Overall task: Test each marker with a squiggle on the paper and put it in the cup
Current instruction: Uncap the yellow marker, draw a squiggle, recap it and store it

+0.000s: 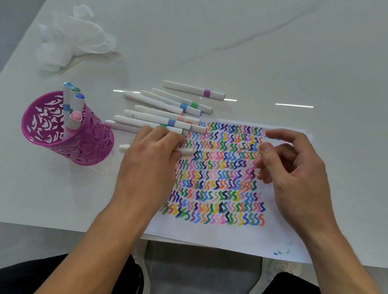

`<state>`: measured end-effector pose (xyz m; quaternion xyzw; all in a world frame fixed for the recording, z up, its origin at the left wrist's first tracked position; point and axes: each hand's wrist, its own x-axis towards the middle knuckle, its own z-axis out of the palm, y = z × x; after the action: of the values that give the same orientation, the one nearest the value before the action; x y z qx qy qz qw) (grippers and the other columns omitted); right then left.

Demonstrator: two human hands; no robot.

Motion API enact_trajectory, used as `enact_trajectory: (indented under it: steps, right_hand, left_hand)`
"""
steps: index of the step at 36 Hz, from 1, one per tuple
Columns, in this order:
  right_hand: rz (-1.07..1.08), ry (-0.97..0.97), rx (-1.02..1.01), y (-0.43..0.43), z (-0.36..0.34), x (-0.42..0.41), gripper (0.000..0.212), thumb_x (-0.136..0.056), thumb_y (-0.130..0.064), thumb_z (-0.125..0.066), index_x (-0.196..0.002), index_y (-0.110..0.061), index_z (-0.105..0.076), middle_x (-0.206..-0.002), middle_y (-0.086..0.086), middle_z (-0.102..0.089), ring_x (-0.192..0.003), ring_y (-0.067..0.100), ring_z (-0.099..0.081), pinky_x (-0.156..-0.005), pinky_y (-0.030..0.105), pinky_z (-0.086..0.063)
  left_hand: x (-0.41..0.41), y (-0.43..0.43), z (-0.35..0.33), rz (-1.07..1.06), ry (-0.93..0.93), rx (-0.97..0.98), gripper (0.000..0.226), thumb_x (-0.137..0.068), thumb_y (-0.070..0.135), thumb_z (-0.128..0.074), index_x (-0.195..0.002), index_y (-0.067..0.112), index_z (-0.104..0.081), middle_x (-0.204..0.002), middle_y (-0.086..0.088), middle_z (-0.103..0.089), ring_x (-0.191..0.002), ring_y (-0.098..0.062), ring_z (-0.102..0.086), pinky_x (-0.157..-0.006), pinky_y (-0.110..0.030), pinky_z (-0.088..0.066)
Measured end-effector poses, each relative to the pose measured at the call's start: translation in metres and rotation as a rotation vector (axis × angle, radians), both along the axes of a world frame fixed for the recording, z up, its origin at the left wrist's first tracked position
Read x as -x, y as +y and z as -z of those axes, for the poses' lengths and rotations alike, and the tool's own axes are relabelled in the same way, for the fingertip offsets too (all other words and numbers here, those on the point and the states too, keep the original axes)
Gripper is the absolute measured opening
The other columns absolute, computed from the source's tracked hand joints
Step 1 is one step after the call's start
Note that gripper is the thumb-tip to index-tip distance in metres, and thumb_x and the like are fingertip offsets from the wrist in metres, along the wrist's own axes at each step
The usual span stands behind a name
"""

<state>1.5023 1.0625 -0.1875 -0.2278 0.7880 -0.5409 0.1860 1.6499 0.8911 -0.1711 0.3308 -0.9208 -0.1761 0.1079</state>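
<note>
Seen from above, two bare forearms reach over a white table. The left hand presses palm down, fingers closed around a white marker at the left edge of the paper, which is filled with colourful squiggles. The right hand hovers over the paper, loosely curled and grasping nothing. Loose markers lie at 12 o'clock from the left hand. A magenta cup with four markers stands at 9 o'clock. A crumpled tissue lies at 11 o'clock.

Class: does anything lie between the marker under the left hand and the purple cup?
Nothing visible does. The white marker under the left hand and the purple perforated cup, holding four markers, are separated only by bare white tabletop.
</note>
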Motion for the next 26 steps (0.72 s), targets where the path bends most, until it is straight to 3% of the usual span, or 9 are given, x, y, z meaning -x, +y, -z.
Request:
enact_trajectory:
  steps: [7,12,18,21,23,26]
  right_hand:
    - [0.009,0.011,-0.001,0.005,-0.002,0.003,0.017,-0.104,-0.029,-0.062,-0.121,-0.025,-0.062,-0.080,-0.007,-0.073,-0.071,0.009,-0.071,-0.065,0.017,-0.054]
    - [-0.015,0.010,-0.006,0.004,-0.008,0.002,0.016,-0.100,-0.031,-0.064,-0.115,-0.025,-0.066,-0.081,-0.011,-0.072,-0.074,0.009,-0.071,-0.065,0.018,-0.056]
    - [-0.113,0.003,0.013,0.004,-0.017,-0.002,0.023,-0.086,-0.046,-0.069,-0.105,-0.032,-0.070,-0.090,-0.011,-0.075,-0.083,0.010,-0.073,-0.071,0.023,-0.060]
    - [-0.198,0.017,0.036,0.004,-0.019,-0.003,0.025,-0.092,-0.035,-0.074,-0.115,-0.026,-0.073,-0.098,-0.012,-0.076,-0.095,0.012,-0.073,-0.083,0.026,-0.059]
    - [-0.235,0.019,0.059,0.005,-0.022,-0.004,0.030,-0.094,-0.038,-0.070,-0.122,-0.028,-0.073,-0.105,-0.014,-0.076,-0.103,0.011,-0.073,-0.089,0.025,-0.058]
    - [-0.237,0.041,0.070,0.007,-0.026,-0.003,0.034,-0.095,-0.043,-0.065,-0.127,-0.036,-0.070,-0.112,-0.019,-0.076,-0.107,0.007,-0.072,-0.093,0.023,-0.057]
  left_hand:
    - [0.007,0.006,0.001,0.032,0.026,0.009,0.022,-0.094,0.022,-0.066,-0.113,0.013,-0.074,-0.106,-0.003,-0.069,-0.103,-0.022,-0.056,-0.090,-0.042,-0.050]
    - [0.018,0.018,-0.011,0.098,0.214,-0.033,0.020,-0.098,0.022,-0.061,-0.111,0.015,-0.074,-0.106,0.001,-0.069,-0.102,-0.017,-0.056,-0.087,-0.020,-0.039]
    - [0.032,0.035,-0.018,0.229,0.386,-0.067,0.017,-0.099,0.018,-0.061,-0.112,0.016,-0.073,-0.103,0.006,-0.067,-0.097,-0.011,-0.057,-0.084,-0.011,-0.037]
    - [0.039,0.045,-0.019,0.248,0.491,-0.174,0.018,-0.099,0.014,-0.063,-0.113,0.021,-0.071,-0.102,0.013,-0.065,-0.095,-0.005,-0.060,-0.084,-0.016,-0.044]
    - [0.043,0.052,-0.018,0.233,0.548,-0.243,0.021,-0.097,0.014,-0.063,-0.115,0.024,-0.069,-0.102,0.017,-0.065,-0.096,-0.002,-0.062,-0.084,-0.018,-0.049]
    - [0.049,0.060,-0.019,0.235,0.601,-0.366,0.039,-0.097,0.013,-0.062,-0.131,0.032,-0.062,-0.104,0.014,-0.065,-0.101,-0.011,-0.065,-0.082,-0.031,-0.056]
